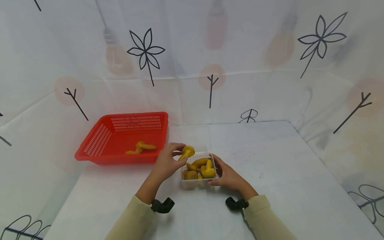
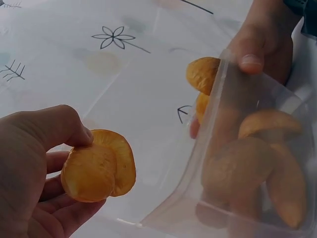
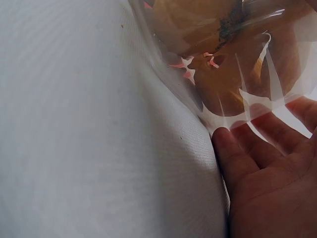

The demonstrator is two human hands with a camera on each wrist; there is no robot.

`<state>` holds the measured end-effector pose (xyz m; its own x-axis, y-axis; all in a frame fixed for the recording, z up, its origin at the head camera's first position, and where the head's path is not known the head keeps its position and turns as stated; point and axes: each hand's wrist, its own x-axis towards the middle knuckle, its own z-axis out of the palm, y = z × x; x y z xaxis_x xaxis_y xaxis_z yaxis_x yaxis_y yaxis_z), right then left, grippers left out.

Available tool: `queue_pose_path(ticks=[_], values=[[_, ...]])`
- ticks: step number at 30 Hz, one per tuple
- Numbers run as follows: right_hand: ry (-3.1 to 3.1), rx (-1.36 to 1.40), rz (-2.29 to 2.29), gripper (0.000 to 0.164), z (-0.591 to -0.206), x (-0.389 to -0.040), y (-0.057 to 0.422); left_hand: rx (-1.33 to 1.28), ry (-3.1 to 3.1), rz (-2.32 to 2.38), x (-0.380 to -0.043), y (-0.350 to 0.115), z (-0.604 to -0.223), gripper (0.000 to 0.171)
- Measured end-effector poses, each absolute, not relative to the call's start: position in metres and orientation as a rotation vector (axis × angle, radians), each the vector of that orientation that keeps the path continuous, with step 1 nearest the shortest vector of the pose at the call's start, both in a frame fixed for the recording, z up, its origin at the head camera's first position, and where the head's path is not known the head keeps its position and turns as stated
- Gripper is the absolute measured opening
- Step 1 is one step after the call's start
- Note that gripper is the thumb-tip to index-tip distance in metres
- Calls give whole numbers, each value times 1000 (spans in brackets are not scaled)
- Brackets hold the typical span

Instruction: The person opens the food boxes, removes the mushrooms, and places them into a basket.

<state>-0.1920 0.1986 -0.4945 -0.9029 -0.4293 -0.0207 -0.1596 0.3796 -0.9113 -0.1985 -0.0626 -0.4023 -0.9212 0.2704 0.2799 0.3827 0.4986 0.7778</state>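
My left hand point(image 1: 168, 161) pinches a yellow mushroom point(image 1: 188, 151) between thumb and fingers, just above the left rim of a clear plastic container point(image 1: 192, 185). In the left wrist view the same mushroom point(image 2: 91, 173) shows its rounded cap and thick stem, apart from the container wall. Several yellow mushrooms point(image 1: 207, 170) lie heaped in the container. My right hand point(image 1: 229, 176) grips the container's right side, thumb at the front and fingers behind. In the right wrist view its fingers point(image 3: 270, 131) touch the clear wall, with brownish mushrooms point(image 3: 237, 74) blurred behind the plastic.
A red perforated basket point(image 1: 99, 140) stands at the back left of the white table point(image 1: 255, 160), with a few yellow mushrooms point(image 1: 141, 147) at its near right. A white printed cloth point(image 1: 186, 50) hangs behind the table and along its sides.
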Motion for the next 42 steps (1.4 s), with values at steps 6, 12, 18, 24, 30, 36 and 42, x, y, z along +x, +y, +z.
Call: queue_pose_path(ticks=[6, 12, 18, 24, 30, 36, 42], values=[[2377, -529, -1546, 111, -494, -192, 198, -480, -2612, -1390, -201, -73, -395, 40], [2383, -541, -1546, 110, -495, -191, 199, -427, -2610, -1388, -203, -83, -389, 42], [2389, -546, -1540, 110, -496, -191, 199, -377, -2609, -1366, -206, -93, -385, 44], [2381, -544, -1549, 110, -496, -191, 199, -294, -2594, -1355, -209, -101, -379, 44], [2393, -522, -1533, 111, -496, -192, 199, -217, -2563, -1365, -213, -107, -377, 44], [2392, -525, -1532, 110, -497, -192, 200, -214, -2472, -1376, -219, -114, -380, 44], [2384, -519, -1542, 110, -497, -191, 199, -226, -2419, -1354, -224, -119, -382, 44]])
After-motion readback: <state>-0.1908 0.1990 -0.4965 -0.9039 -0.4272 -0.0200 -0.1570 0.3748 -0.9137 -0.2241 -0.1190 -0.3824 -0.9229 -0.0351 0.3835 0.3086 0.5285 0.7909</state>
